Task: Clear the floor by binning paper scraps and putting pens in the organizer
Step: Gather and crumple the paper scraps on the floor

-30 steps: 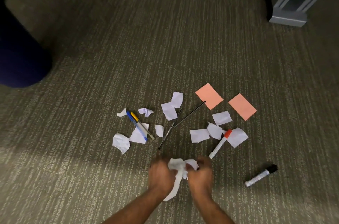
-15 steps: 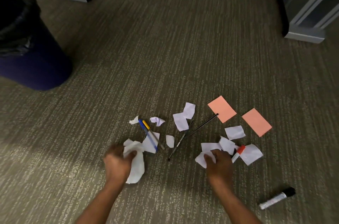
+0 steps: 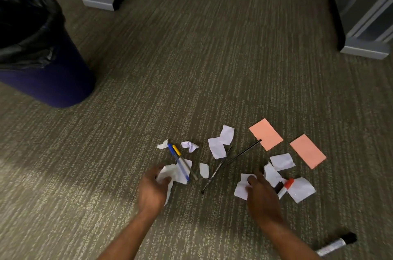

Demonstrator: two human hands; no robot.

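Note:
Several white paper scraps (image 3: 220,142) lie scattered on the carpet. My left hand (image 3: 153,187) is closed on a bunch of crumpled white paper (image 3: 170,176) beside a blue pen (image 3: 178,162) and a yellow-capped pen (image 3: 184,162). My right hand (image 3: 262,193) presses on a white scrap (image 3: 241,188). Two thin black pens (image 3: 217,171) cross in the middle. A red-capped marker (image 3: 286,187) lies just right of my right hand. A black-capped marker (image 3: 337,246) rests at the lower right. Two pink sticky notes (image 3: 265,136) sit at the right.
A dark blue bin (image 3: 49,76) with a black liner stands at the far left. Grey partition feet stand at the top left (image 3: 98,3) and top right (image 3: 364,48). No organizer is in view.
My hands parted from one paper bunch: the left carried it toward the blue and yellow pens, the right went onto a scrap near the red-capped marker. The view tilted up, showing the bin.

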